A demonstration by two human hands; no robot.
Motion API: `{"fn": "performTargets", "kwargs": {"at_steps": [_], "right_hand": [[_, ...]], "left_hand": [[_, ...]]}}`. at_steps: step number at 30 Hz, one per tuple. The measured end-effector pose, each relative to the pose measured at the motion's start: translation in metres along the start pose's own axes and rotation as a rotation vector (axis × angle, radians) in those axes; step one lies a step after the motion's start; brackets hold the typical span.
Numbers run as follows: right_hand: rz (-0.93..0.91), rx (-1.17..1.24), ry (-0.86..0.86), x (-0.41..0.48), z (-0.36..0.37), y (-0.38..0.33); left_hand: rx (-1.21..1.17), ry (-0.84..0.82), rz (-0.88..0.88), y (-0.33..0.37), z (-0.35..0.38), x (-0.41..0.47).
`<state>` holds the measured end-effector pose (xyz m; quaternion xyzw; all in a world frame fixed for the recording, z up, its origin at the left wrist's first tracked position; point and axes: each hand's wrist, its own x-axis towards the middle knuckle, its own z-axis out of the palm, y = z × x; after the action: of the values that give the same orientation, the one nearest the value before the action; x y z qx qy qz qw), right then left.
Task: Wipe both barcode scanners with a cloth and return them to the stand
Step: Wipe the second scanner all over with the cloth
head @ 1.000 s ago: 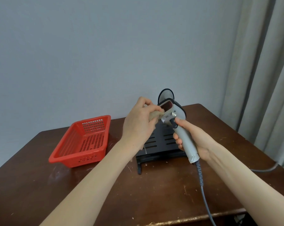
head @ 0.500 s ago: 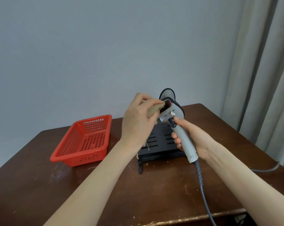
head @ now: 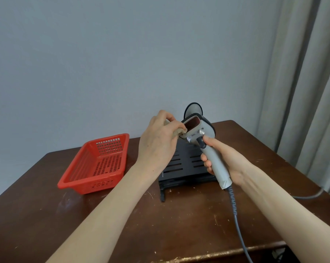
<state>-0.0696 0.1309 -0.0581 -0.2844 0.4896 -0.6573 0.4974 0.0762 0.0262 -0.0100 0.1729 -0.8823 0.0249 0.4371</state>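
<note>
My right hand [head: 225, 160] grips the handle of a grey barcode scanner [head: 204, 141], held up over the black slotted stand [head: 183, 164]. Its dark red window faces left and toward me. My left hand [head: 158, 143] pinches a small beige cloth [head: 46, 132] and presses it against the left edge of the scanner's head. A second scanner [head: 193, 109] shows only as a rounded head behind the held one, at the back of the stand.
A red perforated basket [head: 96, 164] sits on the brown wooden table [head: 160, 224] left of the stand. The held scanner's grey cable [head: 236, 215] runs down over the table's front edge. Another cable [head: 308, 195] lies at the right. Curtains [head: 312, 92] hang at right.
The cloth has slid from the top of the scanner's head down to its lower left edge. The scanner's window has turned more into view.
</note>
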Motion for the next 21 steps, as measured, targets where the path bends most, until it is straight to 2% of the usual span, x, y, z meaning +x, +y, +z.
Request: {"fn": "performTargets", "kwargs": {"at_steps": [5,12,18,21], "right_hand": [[0.001,-0.004,-0.013,0.0,0.004,-0.001],[0.013,-0.009,-0.008,-0.003,-0.002,0.0],[0.025,0.037,-0.017,-0.003,0.002,0.002],[0.027,0.053,-0.023,-0.002,0.005,0.003]], "left_hand": [[-0.173,0.056,-0.058,0.013,0.004,0.01],[-0.07,-0.024,-0.047,-0.003,0.001,-0.004],[-0.118,0.162,-0.237,0.007,-0.001,0.003],[-0.136,0.183,-0.211,0.02,0.005,0.01]]}}
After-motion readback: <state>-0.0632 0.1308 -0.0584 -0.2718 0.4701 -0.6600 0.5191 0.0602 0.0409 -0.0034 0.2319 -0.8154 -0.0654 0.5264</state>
